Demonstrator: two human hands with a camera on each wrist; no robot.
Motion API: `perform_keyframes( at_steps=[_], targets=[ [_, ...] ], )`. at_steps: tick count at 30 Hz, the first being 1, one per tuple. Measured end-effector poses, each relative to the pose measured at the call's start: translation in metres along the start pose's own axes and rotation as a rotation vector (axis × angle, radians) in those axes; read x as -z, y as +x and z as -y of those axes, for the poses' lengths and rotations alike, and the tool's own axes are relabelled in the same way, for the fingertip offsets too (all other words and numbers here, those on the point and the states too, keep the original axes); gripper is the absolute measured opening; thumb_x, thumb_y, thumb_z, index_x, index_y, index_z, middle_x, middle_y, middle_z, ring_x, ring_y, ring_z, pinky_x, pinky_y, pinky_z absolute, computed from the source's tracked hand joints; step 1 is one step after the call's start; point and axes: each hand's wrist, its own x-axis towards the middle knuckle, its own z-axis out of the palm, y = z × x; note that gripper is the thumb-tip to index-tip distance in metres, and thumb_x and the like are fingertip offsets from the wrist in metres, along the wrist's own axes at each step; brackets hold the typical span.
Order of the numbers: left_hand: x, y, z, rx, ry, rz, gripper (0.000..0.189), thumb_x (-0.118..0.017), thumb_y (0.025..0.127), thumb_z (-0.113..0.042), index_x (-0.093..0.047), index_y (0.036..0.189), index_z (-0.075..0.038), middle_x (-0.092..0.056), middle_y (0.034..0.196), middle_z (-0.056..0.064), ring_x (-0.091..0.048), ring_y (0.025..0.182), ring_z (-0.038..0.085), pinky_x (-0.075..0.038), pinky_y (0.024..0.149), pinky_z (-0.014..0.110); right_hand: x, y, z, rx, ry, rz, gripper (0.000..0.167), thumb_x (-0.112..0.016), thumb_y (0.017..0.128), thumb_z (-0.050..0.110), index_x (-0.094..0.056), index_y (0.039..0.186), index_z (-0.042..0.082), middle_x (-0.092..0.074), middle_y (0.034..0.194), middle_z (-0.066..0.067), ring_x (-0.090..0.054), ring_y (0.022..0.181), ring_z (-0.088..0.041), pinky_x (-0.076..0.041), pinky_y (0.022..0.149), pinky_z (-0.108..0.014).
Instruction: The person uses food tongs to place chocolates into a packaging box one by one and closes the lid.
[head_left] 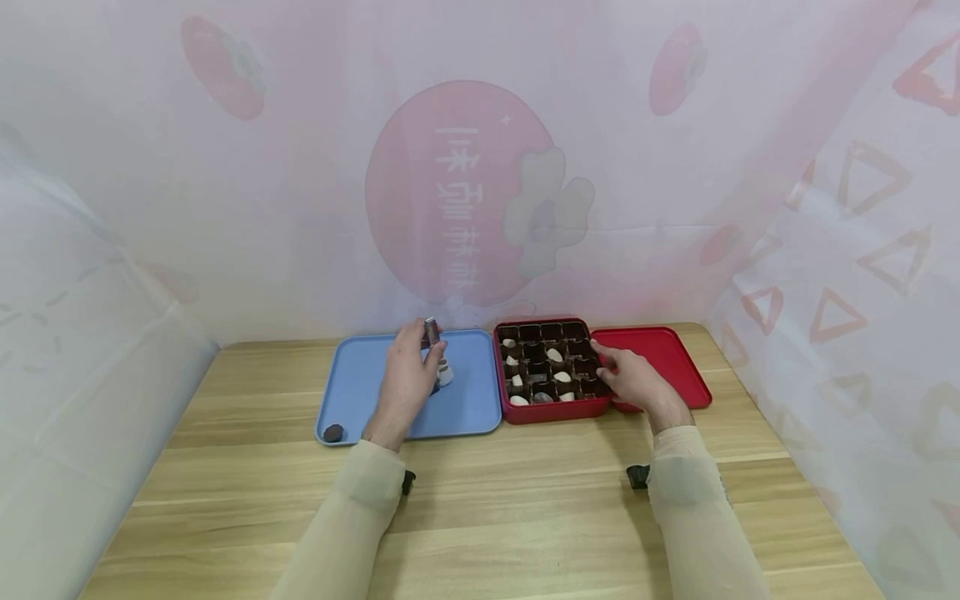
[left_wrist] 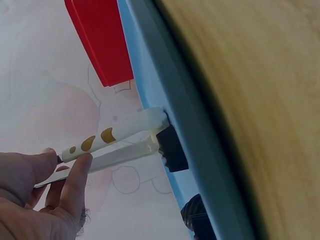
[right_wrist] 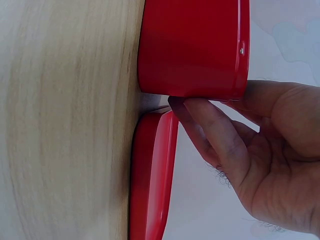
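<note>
My left hand (head_left: 405,375) holds a pair of white tongs (left_wrist: 102,142) with gold oval marks, pinched between thumb and fingers. Their pale tips point down into the blue tray (head_left: 375,379), at a dark ridged chocolate (left_wrist: 172,150). In the head view the left hand mostly covers that chocolate. The red box (head_left: 558,411) stands right of the tray, with a dark divided insert holding several white and dark chocolates. My right hand (head_left: 633,382) grips the box's right wall, fingers against the outer side and thumb near the rim in the right wrist view.
Another dark chocolate (head_left: 333,432) lies in the tray's near left corner. A red lid (head_left: 663,358) lies on the wooden table (head_left: 517,508) just right of the box. A printed cloth (head_left: 300,208) hangs behind the table and along its sides.
</note>
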Motion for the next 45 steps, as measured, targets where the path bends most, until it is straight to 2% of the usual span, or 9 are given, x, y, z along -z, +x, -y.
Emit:
perform_keyframes(
  at_steps=[6, 11, 15, 20, 26, 31, 36, 39, 45],
  targets=[
    [0.002, 0.003, -0.008, -0.049, -0.016, -0.042, 0.021, -0.069, 0.121, -0.017, -0.069, 0.137, -0.005, -0.072, 0.138, 0.022, -0.074, 0.136, 0.042, -0.067, 0.115, 0.058, 0.0, -0.001, 0.0, -0.005, 0.004, 0.003, 0.07, -0.063, 0.119, 0.002, -0.035, 0.183, 0.005, -0.067, 0.15, -0.037, -0.061, 0.075, -0.018, -0.066, 0.071, -0.029],
    [0.001, 0.008, -0.02, -0.101, -0.062, -0.091, 0.018, -0.068, 0.121, -0.014, -0.072, 0.134, -0.003, -0.073, 0.135, 0.02, -0.074, 0.131, 0.041, -0.068, 0.113, 0.057, 0.0, -0.001, 0.001, -0.009, 0.004, 0.003, 0.07, -0.063, 0.119, 0.002, -0.035, 0.183, 0.005, -0.067, 0.15, -0.036, -0.06, 0.075, -0.018, -0.065, 0.071, -0.029],
    [-0.002, 0.013, -0.028, -0.118, -0.08, -0.086, 0.017, -0.069, 0.12, -0.013, -0.072, 0.134, -0.003, -0.073, 0.134, 0.021, -0.075, 0.13, 0.041, -0.068, 0.112, 0.057, 0.0, -0.001, 0.0, -0.007, 0.001, 0.0, 0.07, -0.063, 0.119, 0.003, -0.035, 0.182, 0.005, -0.068, 0.149, -0.036, -0.06, 0.074, -0.018, -0.065, 0.07, -0.029],
    [-0.009, 0.021, -0.028, -0.1, -0.099, -0.025, 0.021, -0.068, 0.119, -0.008, -0.069, 0.14, -0.003, -0.073, 0.138, 0.02, -0.073, 0.137, 0.042, -0.067, 0.114, 0.059, -0.001, 0.0, -0.001, -0.009, 0.003, 0.0, 0.07, -0.063, 0.119, 0.003, -0.035, 0.183, 0.006, -0.067, 0.15, -0.036, -0.059, 0.072, -0.018, -0.065, 0.071, -0.03],
    [-0.016, 0.029, -0.022, -0.049, -0.125, 0.061, 0.021, -0.064, 0.119, -0.003, -0.067, 0.14, -0.006, -0.071, 0.145, 0.02, -0.071, 0.142, 0.042, -0.066, 0.118, 0.058, -0.001, 0.001, -0.002, -0.013, 0.004, 0.002, 0.07, -0.063, 0.119, 0.003, -0.035, 0.183, 0.007, -0.067, 0.152, -0.036, -0.058, 0.071, -0.017, -0.066, 0.07, -0.029],
    [-0.018, 0.039, -0.022, 0.01, -0.108, 0.144, 0.027, -0.06, 0.12, -0.001, -0.066, 0.145, -0.008, -0.071, 0.153, 0.019, -0.069, 0.148, 0.042, -0.065, 0.121, 0.058, -0.001, 0.001, -0.002, -0.014, 0.001, 0.003, 0.07, -0.063, 0.119, 0.004, -0.035, 0.183, 0.008, -0.068, 0.149, -0.035, -0.058, 0.072, -0.018, -0.066, 0.07, -0.029],
    [-0.021, 0.05, -0.024, 0.08, -0.058, 0.223, 0.026, -0.054, 0.122, -0.002, -0.064, 0.145, -0.009, -0.07, 0.154, 0.018, -0.068, 0.15, 0.041, -0.063, 0.125, 0.058, -0.001, 0.002, -0.002, -0.014, -0.001, 0.006, 0.07, -0.063, 0.12, 0.004, -0.035, 0.183, 0.008, -0.069, 0.147, -0.034, -0.06, 0.073, -0.018, -0.067, 0.071, -0.029],
    [-0.024, 0.058, -0.024, 0.095, -0.013, 0.247, 0.024, -0.053, 0.123, -0.004, -0.064, 0.144, -0.009, -0.07, 0.153, 0.016, -0.068, 0.15, 0.04, -0.063, 0.125, 0.058, -0.001, 0.002, -0.003, -0.01, -0.005, 0.003, 0.07, -0.063, 0.119, 0.004, -0.035, 0.183, 0.007, -0.069, 0.148, -0.035, -0.061, 0.073, -0.018, -0.067, 0.071, -0.028],
    [-0.03, 0.07, -0.027, 0.058, 0.079, 0.261, 0.022, -0.057, 0.121, -0.004, -0.067, 0.141, -0.007, -0.074, 0.147, 0.018, -0.072, 0.144, 0.039, -0.065, 0.122, 0.055, 0.0, 0.001, -0.002, -0.016, -0.004, 0.004, 0.069, -0.063, 0.12, 0.004, -0.035, 0.183, 0.007, -0.068, 0.148, -0.036, -0.058, 0.072, -0.017, -0.067, 0.07, -0.028]
  ],
)
